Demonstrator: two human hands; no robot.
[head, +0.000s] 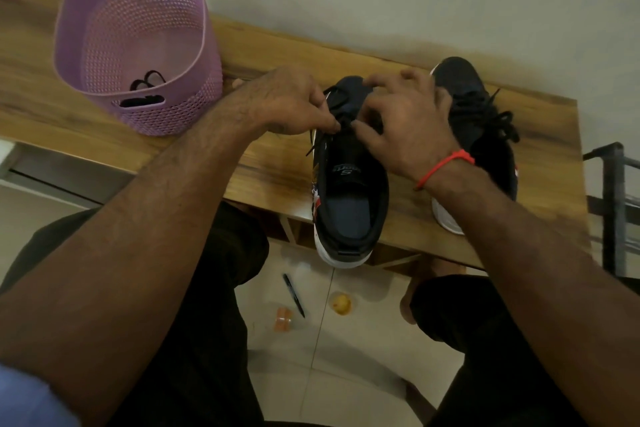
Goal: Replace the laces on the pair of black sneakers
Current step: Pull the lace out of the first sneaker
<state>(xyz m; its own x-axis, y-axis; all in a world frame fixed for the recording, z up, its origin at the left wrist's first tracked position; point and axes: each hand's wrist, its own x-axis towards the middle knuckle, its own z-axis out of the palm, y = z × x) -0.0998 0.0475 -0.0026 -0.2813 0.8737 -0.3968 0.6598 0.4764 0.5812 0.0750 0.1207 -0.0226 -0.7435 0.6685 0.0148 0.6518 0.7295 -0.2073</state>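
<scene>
So I think I am partway: my left hand [287, 104] and right hand [405, 121] each pinch the lace [320, 142] on the near shoe [349, 184], half laced, while the far shoe [478, 107] looks laced, and more laces [147, 80] sit in the basket [104, 45].

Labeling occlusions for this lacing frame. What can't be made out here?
Only the head view exists.
- Eyelets of the near sneaker: covered by the left hand and right hand.
- Lace: runs under the fingers, so its threading is hidden.
- Far sneaker: partly behind the right forearm.
- Dark items in the purple basket: too small and screened by the wall.
- Tongue logo: blurred.
</scene>
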